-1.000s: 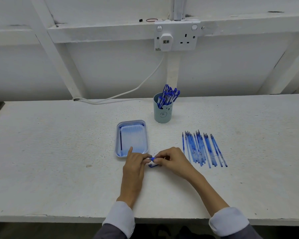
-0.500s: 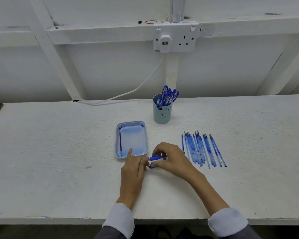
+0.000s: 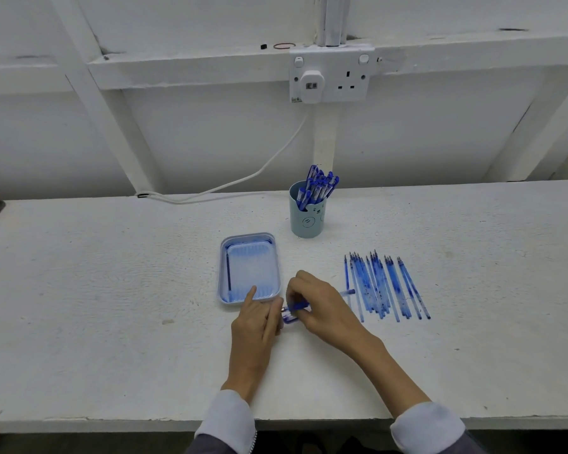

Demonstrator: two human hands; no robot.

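Observation:
Both hands meet over the white table, just in front of the tray. My right hand (image 3: 323, 304) grips a blue pen (image 3: 297, 306) that lies roughly level; its clear back end sticks out to the right of the hand, near the refills. My left hand (image 3: 256, 322) pinches the pen's left end, with the index finger pointing toward the tray. A small blue piece (image 3: 290, 319) lies on the table under the pen. What the fingertips hold at the pen's tip is hidden.
A light blue tray (image 3: 250, 239) holds one dark refill (image 3: 228, 273) along its left side. Behind it stands a pale blue cup (image 3: 307, 221) full of blue pens. Several blue refills (image 3: 386, 286) lie in a row to the right. A white cable (image 3: 243, 181) runs to the wall socket.
My right hand has shifted a little to the right along the pen, and more of the blue barrel shows between the hands. My left hand has stayed where it was.

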